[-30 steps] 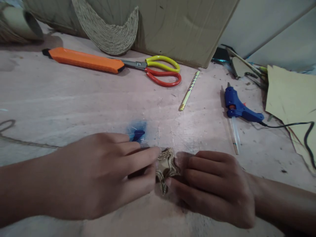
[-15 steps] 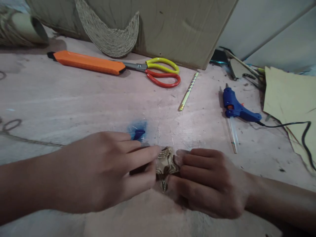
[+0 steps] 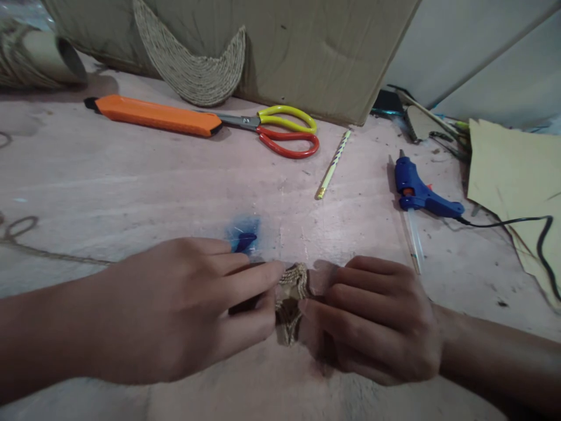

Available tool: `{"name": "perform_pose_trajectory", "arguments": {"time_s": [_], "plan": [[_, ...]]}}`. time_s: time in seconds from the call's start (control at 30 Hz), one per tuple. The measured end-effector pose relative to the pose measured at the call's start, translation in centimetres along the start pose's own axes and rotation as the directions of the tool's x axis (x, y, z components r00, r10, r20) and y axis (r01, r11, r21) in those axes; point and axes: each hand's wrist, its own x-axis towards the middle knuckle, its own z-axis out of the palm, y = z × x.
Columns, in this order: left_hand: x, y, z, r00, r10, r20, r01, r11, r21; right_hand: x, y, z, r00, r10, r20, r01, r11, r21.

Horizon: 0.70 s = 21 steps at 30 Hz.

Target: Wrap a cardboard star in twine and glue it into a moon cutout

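A small star-shaped piece edged with rows of twine (image 3: 300, 279) lies on the table between my hands. My left hand (image 3: 184, 310) pinches its left side, with the thumb low and the index finger above. From the right, my right hand (image 3: 381, 316) grips it with bent fingers, one fingertip resting over its middle. Both hands cover parts of the star. A loose strand of twine (image 3: 56, 255) runs from the left to behind my left hand.
Farther back lie an orange cutter (image 3: 158, 116), scissors (image 3: 287, 139) and a pencil (image 3: 333, 165). A blue glue gun (image 3: 423, 190) with its cord sits at right beside torn cardboard (image 3: 512, 175). A twine-covered crescent (image 3: 197, 73) leans on a cardboard box (image 3: 315, 58); a twine roll (image 3: 39, 55) is far left.
The fingers of my right hand have shifted on the star, one fingertip moving inward and up over its middle. My left hand has stayed almost still.
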Motion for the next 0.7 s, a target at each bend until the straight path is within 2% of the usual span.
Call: {"name": "perform_pose_trajectory", "arguments": {"time_s": [0.3,0.5,0.7], "plan": [[0.02,0.0,-0.1,1.0,-0.009,0.007,0.009,0.999,-0.045,0.21,0.19,0.02,0.996,0.07,0.049,-0.074,0.994,0.082],[0.15,0.13,-0.04,1.0,-0.017,0.014,0.018,0.998,-0.058,0.29,0.04,0.12,0.995,0.071,0.065,-0.075,0.995,0.064],[-0.29,0.02,-0.06,1.0,-0.011,0.02,0.012,1.0,-0.018,-0.02,0.24,0.15,0.998,0.059,0.012,-0.059,0.998,0.029]]}}
